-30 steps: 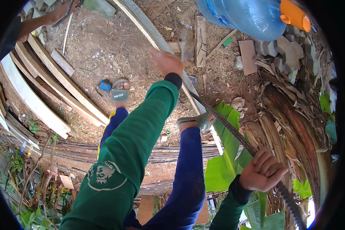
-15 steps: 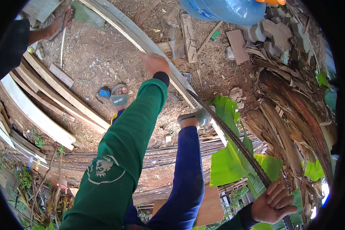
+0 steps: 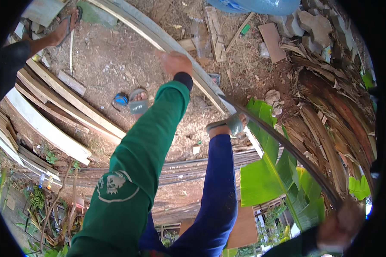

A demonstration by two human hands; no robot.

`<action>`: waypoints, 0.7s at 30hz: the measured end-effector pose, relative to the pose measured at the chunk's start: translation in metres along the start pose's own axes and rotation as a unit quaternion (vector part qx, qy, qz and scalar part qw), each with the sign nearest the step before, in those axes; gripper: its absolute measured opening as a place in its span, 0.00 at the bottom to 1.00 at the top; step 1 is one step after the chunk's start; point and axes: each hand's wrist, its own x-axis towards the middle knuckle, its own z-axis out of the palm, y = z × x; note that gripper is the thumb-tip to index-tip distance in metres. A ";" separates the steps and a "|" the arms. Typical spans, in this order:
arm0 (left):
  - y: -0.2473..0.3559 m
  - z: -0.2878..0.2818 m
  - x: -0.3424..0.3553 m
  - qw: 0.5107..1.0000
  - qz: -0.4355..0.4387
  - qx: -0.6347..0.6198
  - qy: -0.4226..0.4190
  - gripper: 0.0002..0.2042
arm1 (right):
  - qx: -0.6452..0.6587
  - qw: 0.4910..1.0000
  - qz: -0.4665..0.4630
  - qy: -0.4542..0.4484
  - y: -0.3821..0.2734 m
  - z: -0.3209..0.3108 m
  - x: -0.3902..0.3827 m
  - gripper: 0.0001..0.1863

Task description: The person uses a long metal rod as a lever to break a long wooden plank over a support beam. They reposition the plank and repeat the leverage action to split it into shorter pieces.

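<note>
My left hand [image 3: 176, 64], in a green sleeve, is at a long pale board [image 3: 156, 38] lying diagonally across the ground; its fingertips are smeared by motion. My right hand [image 3: 339, 222], low at the right and also blurred, is closed on a long dark ribbed bar [image 3: 287, 143]. The bar runs diagonally up-left to the board, just beyond my right sandalled foot [image 3: 227, 124]. A large green banana leaf [image 3: 266, 175] lies beneath the bar. A blue object [image 3: 121, 100] lies by my left foot.
Another person's leg and sandalled foot [image 3: 55, 34] are at the upper left, beside stacked planks [image 3: 47, 120]. A blue water jug [image 3: 261, 5] is at the top, near broken pavers [image 3: 313, 25]. Dry banana trunks [image 3: 330, 120] fill the right. Bundled thin rods [image 3: 180, 167] cross behind my legs.
My right hand and the bar's near end have moved right, my hand first down, then slightly up. My left hand stays at the board. The jug has shifted up in view.
</note>
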 end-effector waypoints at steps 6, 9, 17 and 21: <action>0.006 0.005 -0.008 0.997 0.041 0.019 0.062 0.32 | 0.054 0.997 0.037 0.031 0.069 -0.025 -0.034 0.26; 0.012 0.005 -0.012 0.997 0.058 0.021 0.053 0.31 | 0.097 0.994 0.036 -0.014 0.058 -0.023 -0.056 0.26; 0.008 0.000 -0.002 0.995 0.056 0.069 0.051 0.33 | 0.045 0.976 0.013 0.215 0.051 0.033 -0.160 0.27; 0.009 -0.004 -0.006 1.000 -0.016 0.003 0.007 0.32 | -0.003 0.968 0.014 0.250 0.051 0.038 -0.176 0.26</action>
